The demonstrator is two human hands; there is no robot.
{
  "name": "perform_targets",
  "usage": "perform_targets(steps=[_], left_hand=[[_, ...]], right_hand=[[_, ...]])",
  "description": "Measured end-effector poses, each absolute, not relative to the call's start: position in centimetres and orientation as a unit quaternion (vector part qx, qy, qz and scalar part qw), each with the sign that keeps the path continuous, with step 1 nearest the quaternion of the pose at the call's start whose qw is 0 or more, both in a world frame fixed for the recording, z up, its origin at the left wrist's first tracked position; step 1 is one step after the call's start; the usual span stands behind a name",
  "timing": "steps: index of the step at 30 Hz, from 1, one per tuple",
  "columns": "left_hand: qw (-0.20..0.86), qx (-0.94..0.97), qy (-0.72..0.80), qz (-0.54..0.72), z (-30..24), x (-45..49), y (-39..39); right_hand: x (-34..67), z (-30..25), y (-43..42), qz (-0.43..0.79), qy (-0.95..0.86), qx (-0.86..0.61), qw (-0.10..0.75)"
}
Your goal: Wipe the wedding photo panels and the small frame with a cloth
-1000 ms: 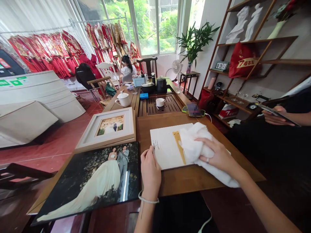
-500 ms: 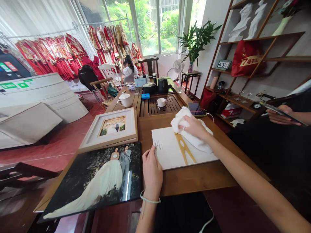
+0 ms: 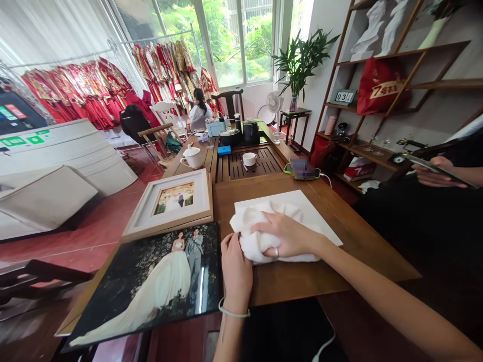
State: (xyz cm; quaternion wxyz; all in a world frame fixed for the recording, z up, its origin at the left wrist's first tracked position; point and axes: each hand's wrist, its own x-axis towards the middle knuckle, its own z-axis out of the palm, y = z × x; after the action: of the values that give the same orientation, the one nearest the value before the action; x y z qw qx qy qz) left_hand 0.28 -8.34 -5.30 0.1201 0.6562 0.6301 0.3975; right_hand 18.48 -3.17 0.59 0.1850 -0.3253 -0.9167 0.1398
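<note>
A white printed board [image 3: 317, 216] lies flat on the wooden table, partly covered by a bunched white towel [image 3: 251, 216]. My right hand [image 3: 281, 234] presses down on the towel with its fingers curled into the cloth, near the board's lower left. At the board's left edge, my left hand [image 3: 237, 261] has its fingers closed around the border, right beside the towel. The board's lettering and yellow figure are hidden under the cloth. Just left of my left hand lies a glossy wedding photo panel [image 3: 151, 281].
A framed photo [image 3: 175, 198] rests on the table behind the panel. Farther back stand a lidded white cup [image 3: 192, 157], a tea tray [image 3: 258, 168] with a small white cup [image 3: 249, 159], and a phone [image 3: 302, 169] on a cable. At right, another person's hand [image 3: 439, 171] holds a phone.
My right hand has swept the towel from the board's upper right toward its lower left, covering the yellow figure. My left hand has stayed at the left edge.
</note>
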Motion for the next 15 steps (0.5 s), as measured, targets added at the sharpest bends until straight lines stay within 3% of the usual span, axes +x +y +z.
perform_targets(steps=[6,15], left_hand=[[0.131,0.643,0.638,0.403,-5.6,0.3,-8.2],[0.129,0.635,0.633,0.424,-5.8,0.6,-8.3]], right_hand=[[22.8,-0.6,-5.9,0.167,-0.886,-0.373,0.221],[28.4,-2.4,-3.7,0.084,-0.747,-0.608,0.254]])
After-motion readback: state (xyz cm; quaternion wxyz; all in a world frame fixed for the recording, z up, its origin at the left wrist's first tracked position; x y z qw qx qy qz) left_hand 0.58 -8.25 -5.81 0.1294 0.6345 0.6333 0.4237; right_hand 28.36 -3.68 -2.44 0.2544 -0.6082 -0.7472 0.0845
